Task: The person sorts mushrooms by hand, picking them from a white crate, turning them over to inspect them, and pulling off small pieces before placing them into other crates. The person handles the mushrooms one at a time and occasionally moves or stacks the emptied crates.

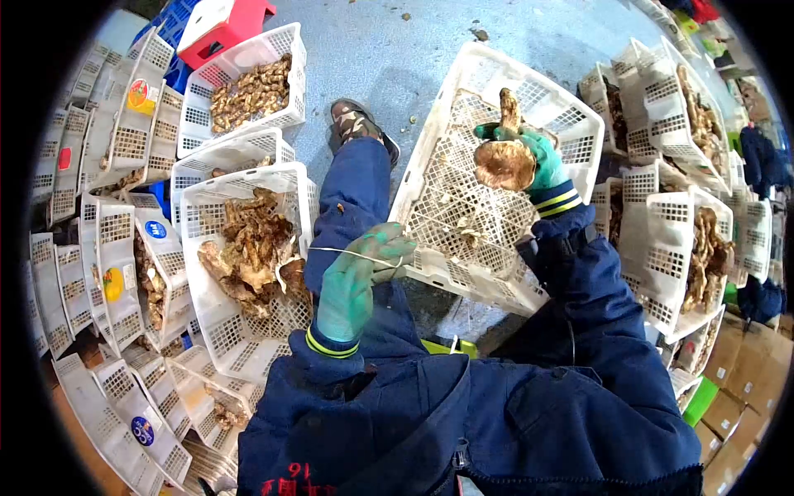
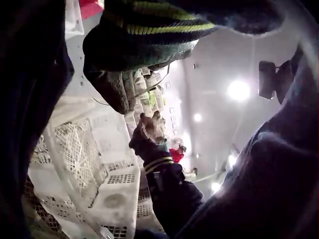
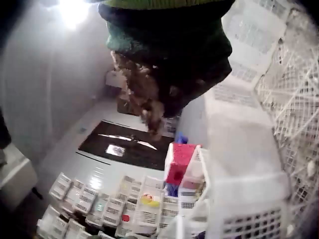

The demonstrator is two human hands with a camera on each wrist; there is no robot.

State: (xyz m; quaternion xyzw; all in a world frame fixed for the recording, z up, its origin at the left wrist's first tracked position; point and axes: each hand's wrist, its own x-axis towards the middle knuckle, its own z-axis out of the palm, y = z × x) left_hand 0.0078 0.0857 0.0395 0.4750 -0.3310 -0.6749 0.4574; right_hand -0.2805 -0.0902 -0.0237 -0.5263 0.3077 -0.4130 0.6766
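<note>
My right hand (image 1: 542,161), in a green glove, grips a large brown mushroom (image 1: 504,164) with a thick stem over a white crate (image 1: 404,217). In the right wrist view the dark gloved hand (image 3: 172,55) holds the ragged mushroom (image 3: 142,92). My left hand (image 1: 356,285), gloved in green, is above my lap with its fingers bent round a thin pale strip (image 1: 347,251). The strip's ends stick out on both sides. Left wrist view: this hand (image 2: 112,82) is dark, its fingertips partly hidden; the right hand (image 2: 152,142) appears beyond it.
A crate of brown mushrooms (image 1: 248,248) stands left of my legs, with a crate of smaller pieces (image 1: 252,91) behind it. Stacked white crates (image 1: 132,140) line the far left, and more filled crates (image 1: 686,248) line the right. A red stool (image 1: 217,31) is at the upper left.
</note>
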